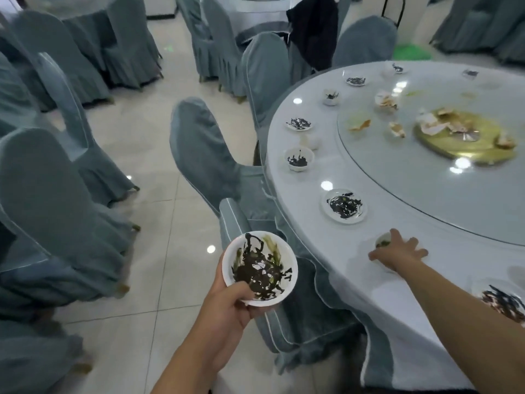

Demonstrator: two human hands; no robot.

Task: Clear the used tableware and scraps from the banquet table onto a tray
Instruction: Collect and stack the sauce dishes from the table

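My left hand (227, 305) grips a white bowl (260, 268) smeared with dark sauce, held over the floor beside the table. My right hand (397, 253) reaches onto the round banquet table (326, 172) and covers a small white dish (382, 241) near the edge, with its fingers spread over it; whether they grip it is unclear. Along the rim stand more dirty pieces: a plate (345, 206), a bowl (299, 159), a saucer (299, 124) and a small cup (331, 97). Another soiled plate (502, 304) lies at the right edge. No tray is in view.
A glass turntable (412, 177) in the table's middle carries crumpled napkins (386, 100) and scraps around a gold hub (460, 137). Covered chairs (204, 155) stand close to the table edge and across the tiled floor (159, 217). A dark jacket (314, 29) hangs on a far chair.
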